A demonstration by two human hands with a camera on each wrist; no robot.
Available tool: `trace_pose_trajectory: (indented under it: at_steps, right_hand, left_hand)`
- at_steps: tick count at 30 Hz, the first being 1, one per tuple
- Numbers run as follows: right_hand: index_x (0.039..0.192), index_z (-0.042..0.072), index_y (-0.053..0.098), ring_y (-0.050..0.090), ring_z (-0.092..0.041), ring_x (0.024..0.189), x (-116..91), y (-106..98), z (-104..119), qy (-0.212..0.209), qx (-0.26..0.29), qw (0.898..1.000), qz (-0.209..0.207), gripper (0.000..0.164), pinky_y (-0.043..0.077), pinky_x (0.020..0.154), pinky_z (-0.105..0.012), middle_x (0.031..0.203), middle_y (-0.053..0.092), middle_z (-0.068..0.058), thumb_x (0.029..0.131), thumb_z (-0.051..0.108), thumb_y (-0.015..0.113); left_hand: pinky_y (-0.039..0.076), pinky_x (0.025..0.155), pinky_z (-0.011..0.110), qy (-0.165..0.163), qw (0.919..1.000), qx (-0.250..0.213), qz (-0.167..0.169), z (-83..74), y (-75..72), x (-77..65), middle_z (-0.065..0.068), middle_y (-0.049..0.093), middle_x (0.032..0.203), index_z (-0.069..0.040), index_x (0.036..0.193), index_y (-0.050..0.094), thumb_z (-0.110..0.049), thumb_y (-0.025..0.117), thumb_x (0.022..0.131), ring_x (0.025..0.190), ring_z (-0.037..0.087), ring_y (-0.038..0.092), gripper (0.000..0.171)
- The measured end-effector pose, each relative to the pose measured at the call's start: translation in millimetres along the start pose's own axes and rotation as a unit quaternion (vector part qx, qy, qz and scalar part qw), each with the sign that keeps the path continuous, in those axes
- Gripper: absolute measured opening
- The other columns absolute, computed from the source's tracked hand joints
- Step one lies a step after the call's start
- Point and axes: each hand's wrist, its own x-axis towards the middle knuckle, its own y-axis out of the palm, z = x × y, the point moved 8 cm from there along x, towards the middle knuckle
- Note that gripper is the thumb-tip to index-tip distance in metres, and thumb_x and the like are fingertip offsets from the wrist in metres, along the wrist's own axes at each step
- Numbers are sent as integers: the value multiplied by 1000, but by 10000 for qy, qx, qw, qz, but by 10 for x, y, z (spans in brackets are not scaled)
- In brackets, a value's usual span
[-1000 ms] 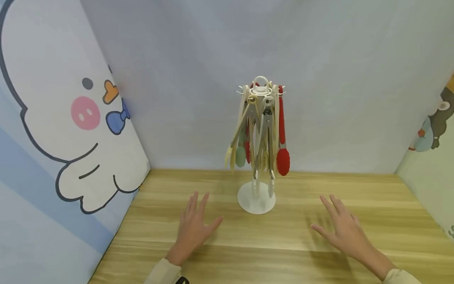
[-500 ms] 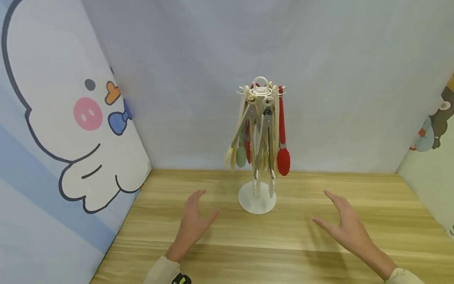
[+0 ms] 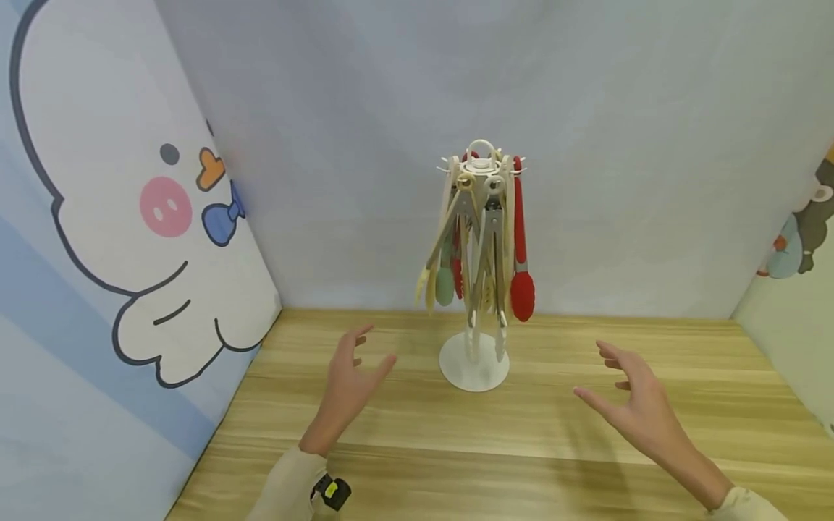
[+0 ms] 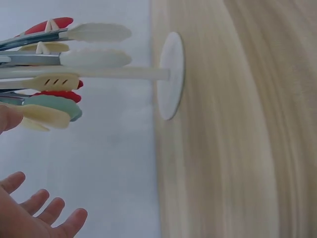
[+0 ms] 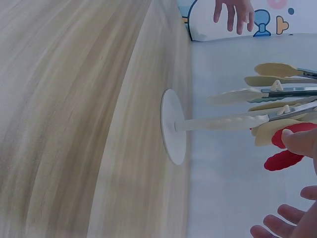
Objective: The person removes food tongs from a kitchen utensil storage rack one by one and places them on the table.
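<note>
Since half a sec ago, my bare-hand left grip (image 3: 345, 376) has edged fwd and the bare-hand right grip (image 3: 641, 405) has lifted a touch; the white round-based stand with a hook ring (image 3: 472, 380) hasn't budged. Both grips are open wide, thumbs well apart from loosely bent fingers, holding nothing. Wrist cams show thumbs overlapping hung tools, but the head cam shows a gap each side, so no contact AFAICT.

Step, my read: approach, pre-contact. Next move prob. calls for bringing both in evenly w/o knocking the dangling heads.

Stand's upright betw. the grips, near the back of the wood-grain tabletop (image 3: 404, 499). Hung on it: red-handled tongs w/ rounded red heads (image 3: 523, 297) on R, white-tipped metal tongs (image 3: 494, 217) in front, pale-yellow-tipped metal tongs (image 3: 431, 289) on L. Beyond: plain pale backdrop (image 3: 352, 145).
</note>
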Motion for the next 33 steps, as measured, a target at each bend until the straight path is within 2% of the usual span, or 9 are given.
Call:
trace_pose_trajectory:
  at_steps: [4,11,18,30,33]
  right_hand:
    - [136,3,47,50,-23,104,20,-34,41,23,61,9999,-97,70,44,75,-18,123,54,-10,76,18,80]
    - [135,5,49,50,-12,102,86,-97,139,-111,116,9996,-236,69,45,74,-15,121,55,-7,75,17,81]
    - [134,5,50,51,-12,101,167,-151,241,-233,260,9988,-347,70,45,74,-13,119,56,-6,73,13,82]
    - [134,7,51,52,-9,97,300,-187,377,-279,318,9982,-431,70,47,73,-16,114,57,-4,72,15,83]
    - [134,7,51,53,-14,97,335,-197,421,-331,357,9978,-439,70,46,73,-16,115,58,-4,72,13,83]
  left_hand:
    - [41,94,51,122,9998,-125,-71,-91,-74,80,9,46,134,-13,137,43,-32,71,85,124,28,41,61]
    - [41,94,52,203,9986,-479,83,-255,-130,200,11,47,132,-11,136,43,-26,71,86,122,28,43,59]
    - [42,93,49,351,9964,-760,102,-736,-254,230,17,45,134,0,134,42,-10,68,87,122,33,43,55]
    - [41,93,50,607,9929,-1019,113,-933,-299,397,16,45,134,-2,135,42,-13,68,88,121,32,45,55]
    - [43,93,48,597,9923,-1075,126,-975,-299,425,15,46,134,-2,135,42,-12,67,88,120,31,45,55]
